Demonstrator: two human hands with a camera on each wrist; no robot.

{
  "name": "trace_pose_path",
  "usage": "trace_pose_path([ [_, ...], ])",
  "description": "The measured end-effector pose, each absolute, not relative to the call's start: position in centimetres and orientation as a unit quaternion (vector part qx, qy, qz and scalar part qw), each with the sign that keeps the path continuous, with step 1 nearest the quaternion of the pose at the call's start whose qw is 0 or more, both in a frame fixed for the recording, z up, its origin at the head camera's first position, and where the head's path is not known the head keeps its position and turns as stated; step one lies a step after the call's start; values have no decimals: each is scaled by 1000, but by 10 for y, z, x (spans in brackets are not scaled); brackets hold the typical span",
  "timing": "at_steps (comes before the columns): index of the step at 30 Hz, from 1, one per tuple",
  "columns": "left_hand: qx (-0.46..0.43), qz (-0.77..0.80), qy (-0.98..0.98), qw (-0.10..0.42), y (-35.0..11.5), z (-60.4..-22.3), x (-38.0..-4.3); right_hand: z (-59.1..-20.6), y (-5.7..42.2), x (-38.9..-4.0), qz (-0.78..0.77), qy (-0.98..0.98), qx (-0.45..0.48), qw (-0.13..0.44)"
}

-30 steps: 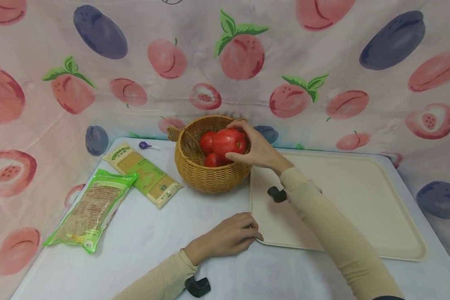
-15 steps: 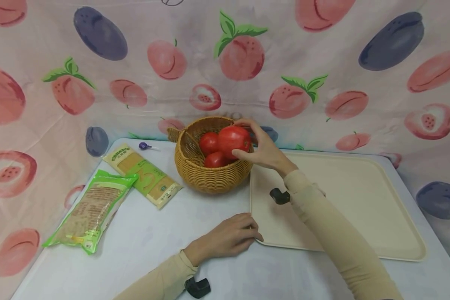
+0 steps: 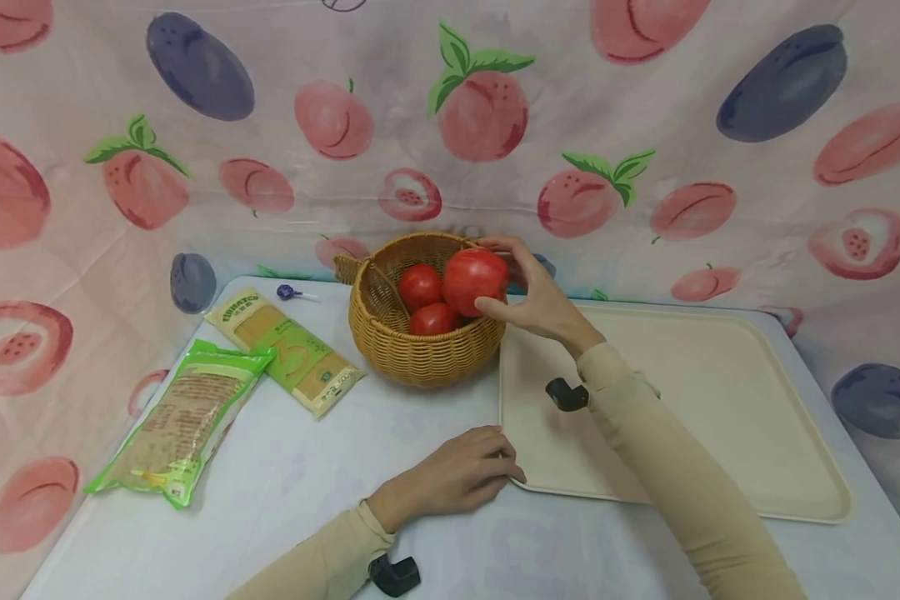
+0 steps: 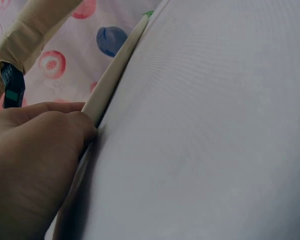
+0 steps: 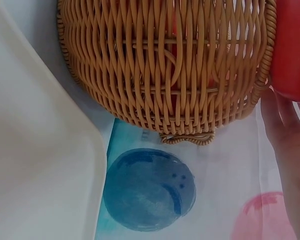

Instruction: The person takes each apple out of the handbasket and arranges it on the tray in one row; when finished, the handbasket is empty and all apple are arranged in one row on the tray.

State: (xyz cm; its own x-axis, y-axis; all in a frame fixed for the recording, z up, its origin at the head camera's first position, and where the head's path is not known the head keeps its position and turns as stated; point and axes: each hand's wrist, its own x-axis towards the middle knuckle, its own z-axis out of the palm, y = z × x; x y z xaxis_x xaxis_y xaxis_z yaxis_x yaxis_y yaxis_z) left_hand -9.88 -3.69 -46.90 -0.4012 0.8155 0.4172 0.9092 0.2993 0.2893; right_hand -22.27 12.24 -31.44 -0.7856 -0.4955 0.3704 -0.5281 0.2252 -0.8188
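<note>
My right hand (image 3: 532,292) grips a large red tomato (image 3: 474,282) at the right side of the wicker basket (image 3: 427,358), thumb in front and fingers behind. In the right wrist view this tomato (image 5: 292,50) shows at the basket's rim, with fingers beneath it. Two more tomatoes, one at the back (image 3: 420,286) and one in front (image 3: 433,319), lie in the basket. My left hand (image 3: 453,471) pinches the near left corner of the beige tray (image 3: 682,400). The left wrist view shows its fingers curled over the tray edge (image 4: 107,90).
Left of the basket lie a pack of noodles (image 3: 292,350) and a green-edged bag (image 3: 187,412) of brown food. A purple-wrapped lollipop (image 3: 288,292) sits behind them. A fruit-print cloth (image 3: 495,192) hangs behind the white table.
My right hand has moved right and turned the gripped tomato, shifting it toward the basket's right rim. The two other tomatoes show more fully. My left hand has stayed at the tray corner.
</note>
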Motion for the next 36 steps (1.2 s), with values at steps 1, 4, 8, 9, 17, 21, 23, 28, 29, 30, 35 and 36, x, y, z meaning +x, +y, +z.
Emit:
trace_pose_path([
  [1, -538, -244, -801, 94, -37, -469, -99, -315, 123, -223, 531, -782, 327, 14],
  [4, -536, -240, -804, 90, -37, -470, -99, -315, 125, -222, 536, -780, 323, 9],
  [8, -536, -237, -806, 86, -36, -470, -99, -315, 128, -220, 542, -778, 317, 7],
  [9, -536, -237, -805, 85, -36, -470, -99, -315, 129, -220, 544, -778, 316, 7],
  [17, -537, -236, -805, 90, -36, -469, -99, -314, 135, -218, 554, -772, 311, 8],
  [21, -536, -236, -806, 90, -37, -469, -98, -315, 137, -218, 552, -776, 306, 7],
  [23, -535, -236, -806, 89, -37, -468, -98, -315, 139, -218, 550, -778, 303, 4],
  [28, -535, -236, -806, 89, -37, -469, -98, -314, 142, -218, 550, -780, 297, -2],
  [29, -536, -237, -806, 89, -37, -469, -98, -314, 143, -218, 551, -780, 298, -2],
  [30, -535, -237, -806, 89, -37, -470, -98, -314, 143, -218, 551, -779, 299, -2],
  [35, -537, -240, -804, 92, -37, -470, -98, -314, 149, -216, 563, -771, 298, 5],
  [36, -537, -240, -804, 93, -37, -470, -99, -314, 150, -216, 567, -769, 297, 7],
])
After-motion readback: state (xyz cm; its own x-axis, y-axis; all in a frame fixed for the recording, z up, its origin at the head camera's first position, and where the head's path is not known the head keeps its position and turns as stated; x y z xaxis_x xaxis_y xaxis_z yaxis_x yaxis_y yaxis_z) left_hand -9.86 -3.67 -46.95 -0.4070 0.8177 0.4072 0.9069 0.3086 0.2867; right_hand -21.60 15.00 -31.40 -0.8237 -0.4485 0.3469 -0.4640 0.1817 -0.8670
